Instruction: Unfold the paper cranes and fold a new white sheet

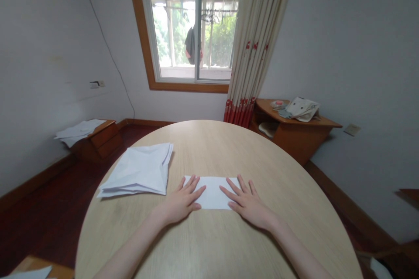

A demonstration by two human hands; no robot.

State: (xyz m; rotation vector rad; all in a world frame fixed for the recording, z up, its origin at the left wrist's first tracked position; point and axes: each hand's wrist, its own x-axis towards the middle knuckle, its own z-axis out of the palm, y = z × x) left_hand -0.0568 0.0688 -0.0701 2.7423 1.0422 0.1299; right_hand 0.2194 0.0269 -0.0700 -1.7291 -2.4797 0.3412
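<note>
A small white sheet of paper (214, 194) lies flat on the round wooden table (209, 244), its long side running left to right. On its left end rests my left hand (183, 200), fingers spread and stretched out. My right hand (247, 202) lies across the right end in the same way, fingers apart. Between the two hands the middle of the paper shows; both ends are partly hidden under the fingers. Beyond my left hand is a stack of folded white paper (139, 168), apart from the hand.
A small cabinet (104, 139) with papers (80, 130) stands at the left wall. By the right wall is a corner desk (294, 133) bearing a cloth bag (303, 109). A window (196, 30) and a long curtain (252, 48) are beyond the table.
</note>
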